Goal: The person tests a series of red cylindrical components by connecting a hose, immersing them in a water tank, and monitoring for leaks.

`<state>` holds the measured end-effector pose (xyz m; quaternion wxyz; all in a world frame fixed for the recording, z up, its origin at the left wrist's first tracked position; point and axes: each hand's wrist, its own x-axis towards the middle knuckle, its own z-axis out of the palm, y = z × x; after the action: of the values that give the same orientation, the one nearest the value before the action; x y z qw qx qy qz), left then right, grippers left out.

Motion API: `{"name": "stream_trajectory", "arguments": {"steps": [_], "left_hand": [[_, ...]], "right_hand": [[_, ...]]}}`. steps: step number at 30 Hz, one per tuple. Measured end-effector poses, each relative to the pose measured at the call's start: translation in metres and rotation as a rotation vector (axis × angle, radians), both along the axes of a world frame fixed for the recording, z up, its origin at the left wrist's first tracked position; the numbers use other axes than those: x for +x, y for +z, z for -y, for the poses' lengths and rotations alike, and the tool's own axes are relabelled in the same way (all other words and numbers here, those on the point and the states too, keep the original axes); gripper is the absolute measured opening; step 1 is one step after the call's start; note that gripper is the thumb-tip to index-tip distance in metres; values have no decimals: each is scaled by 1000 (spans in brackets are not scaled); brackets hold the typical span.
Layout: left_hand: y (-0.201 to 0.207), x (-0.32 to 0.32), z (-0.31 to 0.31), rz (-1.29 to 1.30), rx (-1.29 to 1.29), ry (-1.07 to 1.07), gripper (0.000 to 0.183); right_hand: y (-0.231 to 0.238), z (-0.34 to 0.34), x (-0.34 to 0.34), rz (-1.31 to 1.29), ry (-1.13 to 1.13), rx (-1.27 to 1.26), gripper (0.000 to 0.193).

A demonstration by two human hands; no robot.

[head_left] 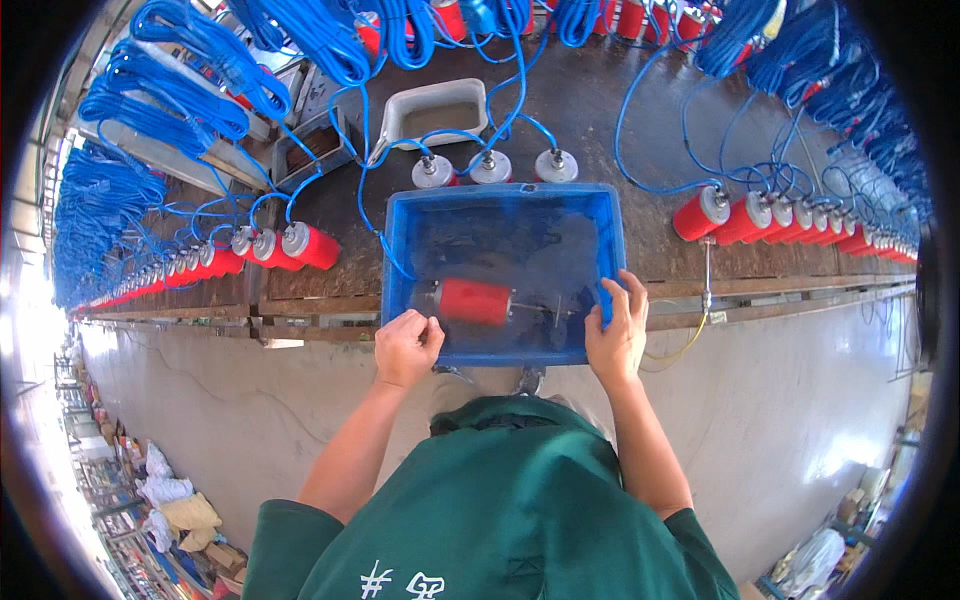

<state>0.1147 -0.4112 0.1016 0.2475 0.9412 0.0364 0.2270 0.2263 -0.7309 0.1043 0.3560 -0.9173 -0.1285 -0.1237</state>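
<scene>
A blue plastic tub (505, 190) of water stands at the front edge of the bench. Under the water lies a red cylinder (474, 301) with metal ends, on its side, a thin rod-like part reaching right from it. A blue cable (368, 215) dips into the tub on the left. With fingers curled, my left hand (405, 350) is closed on the tub's rim at the near left corner. My right hand (617, 335) grips the right wall, thumb inside and fingers over the rim. Neither hand touches the cylinder.
Three upright red cylinders (490, 167) with cables stand just behind the tub. A white basin (436, 112) and a grey bin (312, 150) sit farther back. Rows of red cylinders (745, 217) line both sides, with coiled blue cables (310, 35) beyond. A yellow hose (682, 345) hangs below the bench.
</scene>
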Motion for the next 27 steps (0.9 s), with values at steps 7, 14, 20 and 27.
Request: {"name": "stream_trajectory", "arguments": {"steps": [7, 14, 20, 27], "left_hand": [[4, -1, 1, 38, 2, -7, 32], [0, -3, -2, 49, -24, -16, 31], [8, -4, -5, 63, -78, -61, 27], [8, -5, -8, 52, -128, -74, 23]], "right_hand": [[-1, -1, -1, 15, 15, -44, 49], [-1, -3, 1, 2, 35, -111, 51], [-2, -5, 3, -32, 30, -143, 50], [-2, -7, 4, -33, 12, -203, 50]]}}
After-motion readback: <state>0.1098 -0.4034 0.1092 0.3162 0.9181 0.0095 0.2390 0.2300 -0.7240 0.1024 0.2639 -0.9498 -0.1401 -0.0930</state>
